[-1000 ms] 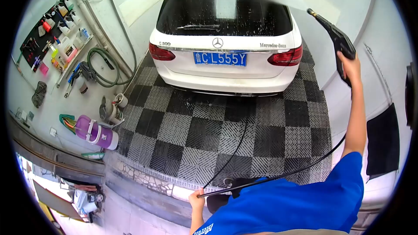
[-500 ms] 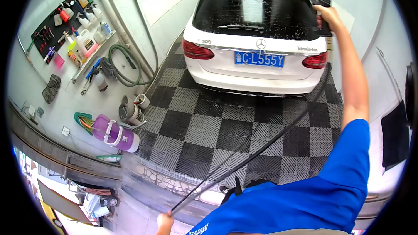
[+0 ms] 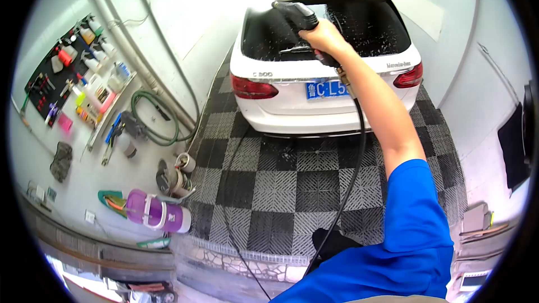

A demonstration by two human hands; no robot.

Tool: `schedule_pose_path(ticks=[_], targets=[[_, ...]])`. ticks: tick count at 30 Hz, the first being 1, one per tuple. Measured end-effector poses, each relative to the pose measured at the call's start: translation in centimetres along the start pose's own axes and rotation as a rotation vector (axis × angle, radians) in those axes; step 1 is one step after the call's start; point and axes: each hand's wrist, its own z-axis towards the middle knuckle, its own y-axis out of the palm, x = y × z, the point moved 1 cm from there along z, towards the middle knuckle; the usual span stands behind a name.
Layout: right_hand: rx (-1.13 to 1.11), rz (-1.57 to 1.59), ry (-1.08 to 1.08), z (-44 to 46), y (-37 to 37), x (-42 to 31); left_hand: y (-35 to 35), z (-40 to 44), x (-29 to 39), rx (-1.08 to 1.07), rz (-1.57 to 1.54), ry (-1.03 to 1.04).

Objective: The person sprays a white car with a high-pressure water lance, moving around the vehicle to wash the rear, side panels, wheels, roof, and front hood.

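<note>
My right hand (image 3: 325, 39) is wrapped round the grip of a black spray gun (image 3: 297, 15), held up before the rear window of a white car (image 3: 314, 109). The gun's nozzle points left, and pale spray shows at its tip near the window's upper left corner. A black hose (image 3: 357, 163) hangs from the grip and runs down to the bottom of the view beside my body. Part of the blue licence plate (image 3: 325, 90) is covered by my wrist and the gun. My left hand is out of the frame.
A purple and white bucket (image 3: 159, 213) stands at the left on the checkered floor (image 3: 275, 191). Bottles line a wall shelf (image 3: 112, 104), with a coiled green hose (image 3: 147, 129) beside it. A black cloth (image 3: 514, 148) hangs on the right wall.
My right hand has carried the spray gun leftward across the rear window. My left hand, earlier closed on the hose at the bottom, has left the view. The hose now hangs more steeply.
</note>
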Motion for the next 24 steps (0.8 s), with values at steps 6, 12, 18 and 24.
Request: schedule_pose_path(ticks=[6,12,18,24], targets=[[0.109,-0.298,0.099,5.6,-9.7,4.0,-0.3,8.8,7.9,-0.027,-0.093,0.167],[0.406,-0.409,0.364,10.6,-21.1,7.7,-1.0,16.8,15.9,-0.052,-0.191,0.289],[0.564,-0.552,0.356,15.4,-22.5,5.3,-2.2,21.8,24.7,-0.057,-0.387,0.368],[0.448,-0.401,0.249,17.8,-16.5,-2.5,-6.3,25.8,29.3,-0.446,-0.705,0.277]])
